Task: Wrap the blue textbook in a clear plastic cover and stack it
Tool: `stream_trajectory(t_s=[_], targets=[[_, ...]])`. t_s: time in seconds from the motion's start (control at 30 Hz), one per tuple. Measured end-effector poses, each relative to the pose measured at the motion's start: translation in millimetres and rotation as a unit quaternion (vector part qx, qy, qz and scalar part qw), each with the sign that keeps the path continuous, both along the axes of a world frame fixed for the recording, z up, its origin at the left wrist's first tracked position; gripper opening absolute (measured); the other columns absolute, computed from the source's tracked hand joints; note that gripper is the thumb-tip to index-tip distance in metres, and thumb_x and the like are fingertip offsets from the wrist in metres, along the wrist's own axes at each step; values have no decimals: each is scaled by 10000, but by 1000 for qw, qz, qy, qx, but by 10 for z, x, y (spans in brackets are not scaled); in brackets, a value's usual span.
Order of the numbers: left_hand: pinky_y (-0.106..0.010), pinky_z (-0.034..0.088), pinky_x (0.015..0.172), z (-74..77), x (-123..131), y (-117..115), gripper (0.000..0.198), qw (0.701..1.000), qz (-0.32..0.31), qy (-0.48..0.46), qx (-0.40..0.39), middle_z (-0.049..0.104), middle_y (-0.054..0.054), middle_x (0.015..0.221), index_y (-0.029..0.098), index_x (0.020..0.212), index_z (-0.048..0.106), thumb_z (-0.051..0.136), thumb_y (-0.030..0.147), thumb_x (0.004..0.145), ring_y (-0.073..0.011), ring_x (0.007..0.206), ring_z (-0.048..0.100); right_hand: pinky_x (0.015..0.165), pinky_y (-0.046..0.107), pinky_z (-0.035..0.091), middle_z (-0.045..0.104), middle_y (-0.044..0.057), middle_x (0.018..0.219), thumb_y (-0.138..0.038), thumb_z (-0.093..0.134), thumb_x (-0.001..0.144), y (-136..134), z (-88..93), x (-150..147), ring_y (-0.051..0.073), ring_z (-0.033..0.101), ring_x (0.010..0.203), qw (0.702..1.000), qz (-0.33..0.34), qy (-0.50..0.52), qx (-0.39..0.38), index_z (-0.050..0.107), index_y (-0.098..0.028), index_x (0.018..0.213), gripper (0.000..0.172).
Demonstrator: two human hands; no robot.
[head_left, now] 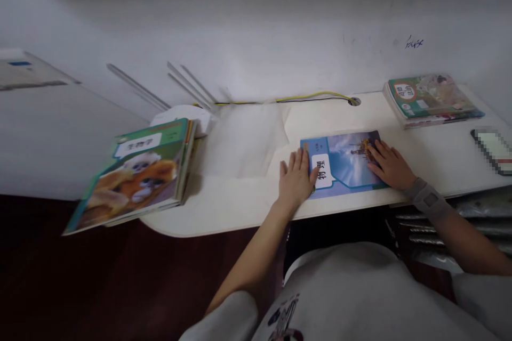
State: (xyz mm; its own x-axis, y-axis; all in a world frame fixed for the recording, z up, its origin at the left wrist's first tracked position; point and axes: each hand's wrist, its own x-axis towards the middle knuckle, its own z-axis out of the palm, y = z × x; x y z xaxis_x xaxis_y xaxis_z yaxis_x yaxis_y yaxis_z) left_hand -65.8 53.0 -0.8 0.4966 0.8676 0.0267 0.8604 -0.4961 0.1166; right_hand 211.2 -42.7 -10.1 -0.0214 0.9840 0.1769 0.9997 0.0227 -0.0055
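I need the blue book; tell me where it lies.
Head view: the blue book lies flat near the front edge of the white desk, right of centre, the left hand on its left edge, the right hand on its right side.

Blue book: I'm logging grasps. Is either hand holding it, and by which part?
The book is not gripped: the left hand lies flat on its left edge, the right hand on its right half.

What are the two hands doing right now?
Left hand: open, flat on the left edge of the blue book.
Right hand: open, flat on its right side.
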Motion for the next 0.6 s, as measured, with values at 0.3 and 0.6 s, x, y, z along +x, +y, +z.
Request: stream_trajectory(t_s=[0.3, 0.6], targets=[[-549, 118, 1129, 129, 488, -92, 631, 989, -146, -19, 20, 276, -146, 1514, 121, 1449, 295, 253, 499, 946, -295, 1415, 194, 1094, 465, 230, 441, 170, 1424, -431, 279, 957, 360, 108, -315, 271, 360, 1336, 992, 121, -16, 18, 439, -87, 1363, 556], [-414, 399, 983, 76, -133, 399, 419, 991, 59, -123, 4, 570, -178, 1265, 119, 1197, 574, 320, 314, 925, -275, 1178, 518, 887, 440, 413, 601, 210, 1206, -403, 384, 907, 386, 12, 420, 308, 547, 1103, 991, -113, 40, 53, 543, -97, 1238, 478]])
